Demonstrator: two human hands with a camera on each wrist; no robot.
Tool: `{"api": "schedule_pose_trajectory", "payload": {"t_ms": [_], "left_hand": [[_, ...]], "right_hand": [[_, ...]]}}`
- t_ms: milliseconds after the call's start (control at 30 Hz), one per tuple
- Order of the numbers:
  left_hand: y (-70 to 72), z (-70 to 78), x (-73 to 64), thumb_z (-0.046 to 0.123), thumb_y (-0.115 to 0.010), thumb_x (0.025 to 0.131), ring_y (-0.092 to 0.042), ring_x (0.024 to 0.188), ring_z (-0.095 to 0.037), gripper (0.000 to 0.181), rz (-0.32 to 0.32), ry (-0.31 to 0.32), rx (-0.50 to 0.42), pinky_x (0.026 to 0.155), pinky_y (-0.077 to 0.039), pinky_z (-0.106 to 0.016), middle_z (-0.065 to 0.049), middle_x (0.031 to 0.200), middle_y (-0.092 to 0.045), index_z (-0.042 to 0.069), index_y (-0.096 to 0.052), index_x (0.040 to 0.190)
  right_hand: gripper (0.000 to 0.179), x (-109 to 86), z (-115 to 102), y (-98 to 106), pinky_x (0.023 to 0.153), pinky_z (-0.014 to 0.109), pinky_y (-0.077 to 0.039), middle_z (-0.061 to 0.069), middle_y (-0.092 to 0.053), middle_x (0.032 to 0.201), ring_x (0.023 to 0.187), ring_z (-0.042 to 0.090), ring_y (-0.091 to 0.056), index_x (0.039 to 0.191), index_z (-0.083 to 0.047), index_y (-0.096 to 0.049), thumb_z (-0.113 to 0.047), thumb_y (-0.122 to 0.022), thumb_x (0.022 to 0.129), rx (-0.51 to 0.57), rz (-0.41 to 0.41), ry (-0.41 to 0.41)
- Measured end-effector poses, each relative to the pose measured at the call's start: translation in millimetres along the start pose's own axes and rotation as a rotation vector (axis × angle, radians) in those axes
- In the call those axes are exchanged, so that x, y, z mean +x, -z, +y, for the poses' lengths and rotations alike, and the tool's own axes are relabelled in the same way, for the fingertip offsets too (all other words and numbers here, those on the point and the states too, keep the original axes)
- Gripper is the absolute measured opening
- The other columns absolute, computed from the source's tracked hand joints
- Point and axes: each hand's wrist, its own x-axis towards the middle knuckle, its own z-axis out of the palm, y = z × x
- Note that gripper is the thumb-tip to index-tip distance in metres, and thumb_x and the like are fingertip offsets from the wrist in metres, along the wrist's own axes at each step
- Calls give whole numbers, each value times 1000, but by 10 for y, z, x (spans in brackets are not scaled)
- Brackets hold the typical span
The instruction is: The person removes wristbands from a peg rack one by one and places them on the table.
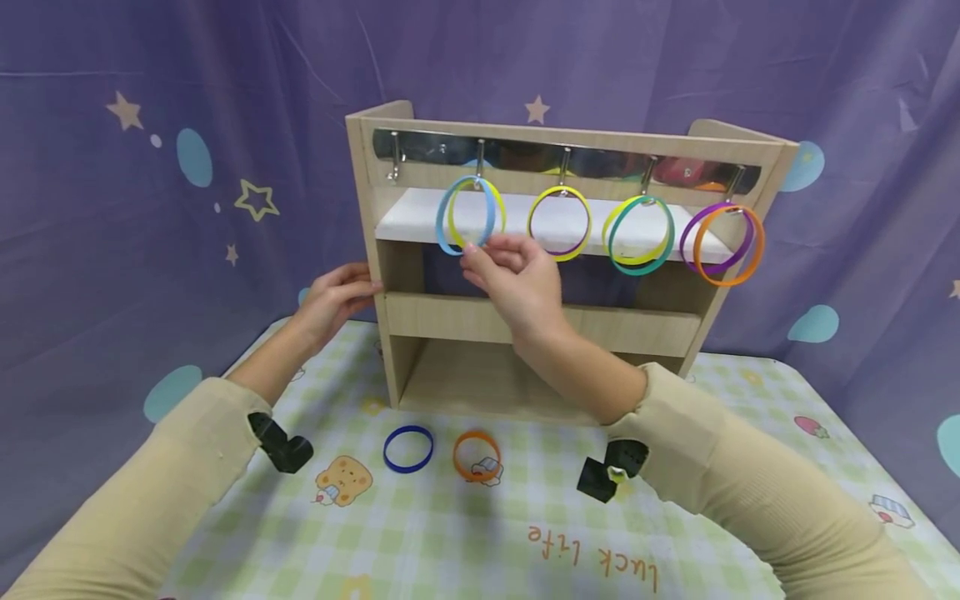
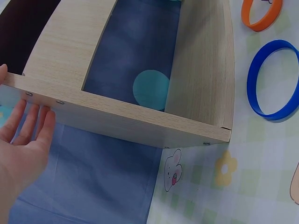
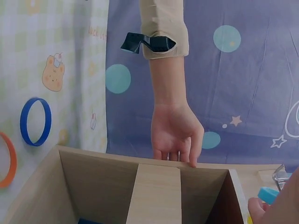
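Observation:
A light blue wristband (image 1: 442, 218) and a yellow one (image 1: 502, 208) hang at the second hook (image 1: 480, 154) from the left on a wooden shelf unit (image 1: 480, 317). My right hand (image 1: 525, 283) pinches the light blue wristband at its lower edge, between thumb and fingertips. In the right wrist view the light blue wristband (image 3: 268, 195) shows just above the thumb. My left hand (image 1: 333, 302) rests against the unit's left side panel. Its fingers (image 2: 29, 122) lie nearly straight along that panel in the left wrist view.
More wristbands hang to the right: yellow with purple (image 1: 559, 190), green (image 1: 667, 237) with yellow, orange (image 1: 760, 250) with purple. The leftmost hook (image 1: 394, 158) is beside the unit's left edge. A blue wristband (image 1: 408, 471) and an orange wristband (image 1: 477, 478) lie on the checked tablecloth (image 1: 420, 542).

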Motion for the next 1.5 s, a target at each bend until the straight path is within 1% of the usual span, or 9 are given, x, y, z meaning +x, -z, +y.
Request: {"api": "schedule_pose_trajectory", "payload": {"t_ms": [167, 367, 633, 733, 933, 1133, 1233, 1333, 1500], "left_hand": [[-4, -7, -3, 10, -52, 96, -60, 95, -1, 40, -4, 6, 3, 88, -48, -13, 11, 100, -61, -3, -40, 132], [3, 13, 10, 8, -53, 95, -60, 93, -2, 32, 4, 4, -13, 86, -49, -14, 10, 99, -61, 3, -44, 125], [4, 8, 10, 9, -53, 96, -60, 95, -1, 49, -2, 9, -16, 87, -48, -14, 11, 103, -60, -6, -34, 138], [3, 7, 7, 9, -53, 96, -60, 96, -2, 48, -2, 4, -13, 87, -48, -14, 11, 102, -61, -6, -35, 138], [-4, 15, 5, 10, -53, 96, -60, 96, -1, 43, 0, 8, -5, 89, -48, -14, 10, 102, -61, -4, -38, 134], [12, 10, -6, 9, -52, 96, -60, 94, 0, 38, 7, 5, -11, 87, -48, -13, 11, 100, -61, -1, -41, 131], [20, -4, -8, 7, -52, 96, -61, 93, 0, 31, 13, -1, -20, 86, -49, -12, 12, 98, -62, 3, -44, 125], [17, -7, -5, 7, -52, 95, -61, 93, 0, 30, 11, -4, -27, 86, -49, -12, 12, 98, -62, 4, -45, 124], [2, -1, -1, 9, -53, 95, -60, 95, 0, 39, 4, 10, -5, 88, -48, -13, 12, 100, -62, -1, -41, 131]], "right_hand": [[15, -24, -5, -14, 79, 31, -60, 5, -62, 83, 67, 7, -66, 102, 3, -55, -1, -63, 90, 26, 24, 14], [8, -21, -86, -1, 82, 34, -60, 2, -62, 80, 67, 8, -66, 97, 0, -55, -1, -61, 92, 62, 22, 2], [6, -8, -176, 25, 82, 32, -60, 2, -62, 79, 69, 10, -66, 94, -3, -54, -2, -60, 92, 126, 15, 14], [7, -12, -195, 32, 86, 35, -59, 2, -62, 78, 70, 10, -66, 92, -4, -54, -2, -60, 92, 147, 8, 23], [6, -46, -203, 77, 91, 41, -56, 0, -63, 78, 69, 10, -67, 97, -2, -56, -2, -60, 93, 170, -5, 29], [11, -60, -142, 136, 85, 35, -59, -1, -63, 77, 68, 10, -67, 103, 1, -58, -3, -59, 93, 143, -9, 20], [12, -78, -101, 179, 84, 33, -59, -1, -64, 77, 69, 9, -68, 103, 2, -58, -4, -59, 93, 124, -8, -5], [14, -105, -52, 242, 83, 31, -59, -1, -65, 77, 70, 9, -68, 106, 2, -57, -6, -59, 94, 105, -11, -34], [26, -144, 70, 384, 82, 29, -60, -3, -66, 77, 71, 7, -68, 117, 7, -55, -7, -57, 96, 84, -23, -87]]}}
